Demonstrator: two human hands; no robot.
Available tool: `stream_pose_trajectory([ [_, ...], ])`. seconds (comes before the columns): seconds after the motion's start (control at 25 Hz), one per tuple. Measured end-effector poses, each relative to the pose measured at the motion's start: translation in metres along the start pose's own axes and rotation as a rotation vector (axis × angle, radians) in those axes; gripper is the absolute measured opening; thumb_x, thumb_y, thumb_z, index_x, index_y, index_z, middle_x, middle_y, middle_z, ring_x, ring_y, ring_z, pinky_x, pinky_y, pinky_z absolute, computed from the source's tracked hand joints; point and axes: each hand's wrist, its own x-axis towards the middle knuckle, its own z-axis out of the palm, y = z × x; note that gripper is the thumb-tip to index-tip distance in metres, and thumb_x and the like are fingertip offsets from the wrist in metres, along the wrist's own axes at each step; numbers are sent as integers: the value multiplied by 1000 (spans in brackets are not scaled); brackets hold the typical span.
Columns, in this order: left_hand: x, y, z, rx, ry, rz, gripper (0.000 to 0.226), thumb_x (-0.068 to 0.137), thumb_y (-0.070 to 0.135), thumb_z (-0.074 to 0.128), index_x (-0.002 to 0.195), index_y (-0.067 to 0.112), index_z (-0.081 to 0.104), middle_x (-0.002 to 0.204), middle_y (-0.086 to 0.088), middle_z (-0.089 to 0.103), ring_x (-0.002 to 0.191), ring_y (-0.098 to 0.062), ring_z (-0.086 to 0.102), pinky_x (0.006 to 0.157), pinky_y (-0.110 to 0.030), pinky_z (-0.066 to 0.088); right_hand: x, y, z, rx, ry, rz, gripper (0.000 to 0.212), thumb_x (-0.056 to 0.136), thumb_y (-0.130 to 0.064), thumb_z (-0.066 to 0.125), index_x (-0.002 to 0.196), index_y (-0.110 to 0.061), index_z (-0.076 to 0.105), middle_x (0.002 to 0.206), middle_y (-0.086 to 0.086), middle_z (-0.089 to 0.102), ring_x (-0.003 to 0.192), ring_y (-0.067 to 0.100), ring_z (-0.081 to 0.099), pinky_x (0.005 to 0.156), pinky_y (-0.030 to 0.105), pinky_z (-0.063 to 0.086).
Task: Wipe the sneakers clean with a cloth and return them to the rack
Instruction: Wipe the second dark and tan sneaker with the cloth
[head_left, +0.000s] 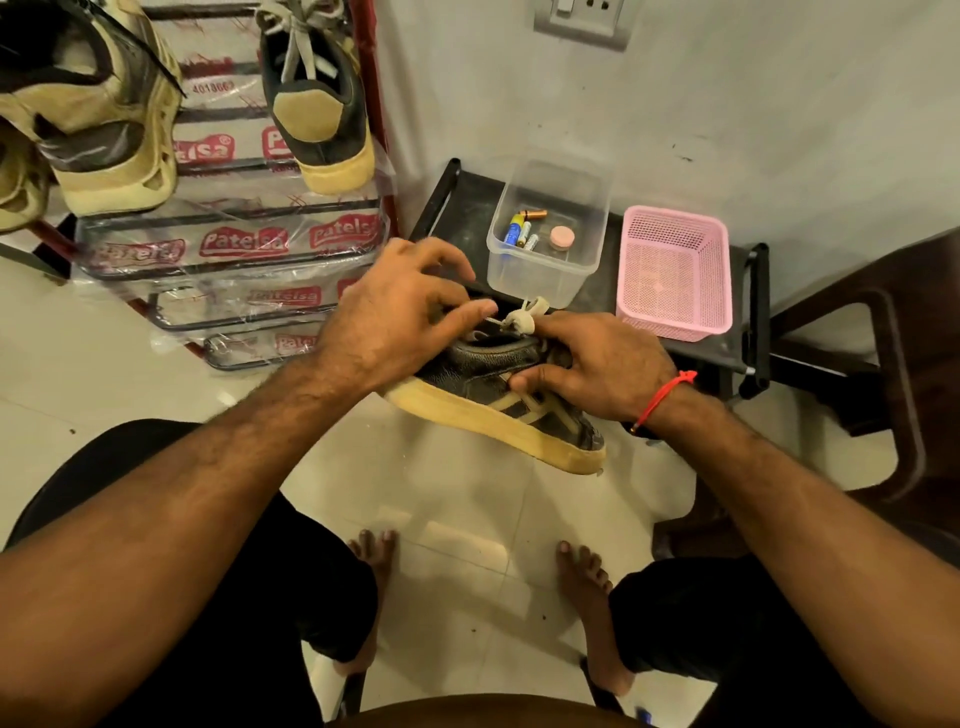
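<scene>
A dark sneaker (488, 387) with a yellowed sole hangs in the air above the floor, between my two hands. My right hand (597, 371) grips its upper from the right, thumb against the side. My left hand (400, 312) is over the shoe's opening, its fingers curled at the white laces (522, 317). On the rack (234, 218) at the top left stand a matching dark sneaker (317, 104) and a beige sneaker (98, 119). No cloth shows.
A low black stand (462, 208) by the wall bears a clear tub (550, 270) with batteries and a pink mesh basket (675, 275). A brown chair (883, 364) is at the right. My bare feet rest on the tiled floor below.
</scene>
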Motion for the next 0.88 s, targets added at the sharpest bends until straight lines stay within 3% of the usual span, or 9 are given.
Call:
stream_pose_trajectory([
  [0.12, -6, 20, 14, 247, -268, -57, 74, 85, 80, 29, 129, 29, 61, 164, 4, 21, 152, -28, 18, 107, -74, 32, 5, -8, 0, 72, 82, 150, 44, 86, -63, 59, 120, -35, 62, 93, -8, 66, 86, 16, 63, 72, 37, 56],
  [0.2, -8, 29, 23, 230, -196, -130, 80, 84, 84, 26, 129, 26, 56, 168, 0, 5, 154, -32, 12, 108, -79, 26, 6, -10, -1, 195, 87, 200, 35, 87, -53, 64, 116, -33, 66, 92, -5, 69, 86, 18, 65, 73, 37, 57],
  [0.32, -9, 30, 25, 195, -13, -166, 87, 77, 94, 26, 110, 23, 65, 162, -3, 20, 144, -29, 32, 106, -75, 29, 5, -11, -11, 364, 58, 186, 24, 87, -41, 71, 106, -25, 69, 90, -2, 70, 84, 15, 67, 75, 35, 58],
  [0.44, -7, 20, 21, 64, 83, -199, 82, 70, 99, 31, 83, 24, 62, 150, 0, 36, 129, -21, 46, 106, -61, 39, -1, -17, -19, 698, -26, 150, 17, 86, -32, 74, 98, -22, 70, 88, -5, 71, 80, 5, 68, 71, 20, 54],
  [0.52, -4, 8, 16, -62, 174, -215, 76, 72, 95, 39, 75, 22, 59, 143, -1, 42, 122, -16, 49, 102, -50, 48, -3, -16, -25, 932, -60, 186, 28, 83, -33, 74, 106, -18, 70, 95, -3, 75, 89, 7, 71, 77, 19, 54],
  [0.64, 0, -5, 5, -278, 331, -173, 62, 80, 74, 62, 70, 12, 65, 135, -6, 48, 117, -4, 48, 100, -15, 43, -5, -7, -33, 875, -82, 136, 48, 81, -43, 71, 125, -26, 61, 110, 4, 72, 103, 13, 69, 90, 25, 54],
  [0.68, 1, -7, 3, -305, 370, -119, 55, 83, 65, 66, 69, 12, 64, 133, -9, 49, 116, -3, 50, 99, -10, 41, -6, -6, -35, 824, -99, 82, 56, 80, -46, 70, 131, -30, 55, 112, 3, 70, 103, 11, 68, 89, 23, 54],
  [0.88, 1, -2, 3, -405, 324, 143, 46, 86, 50, 73, 68, 10, 59, 129, -12, 48, 119, -23, 60, 98, -30, 52, -13, -16, -29, 606, -216, -166, 77, 81, -43, 70, 147, -32, 33, 131, -23, 49, 119, -10, 50, 96, 13, 47],
])
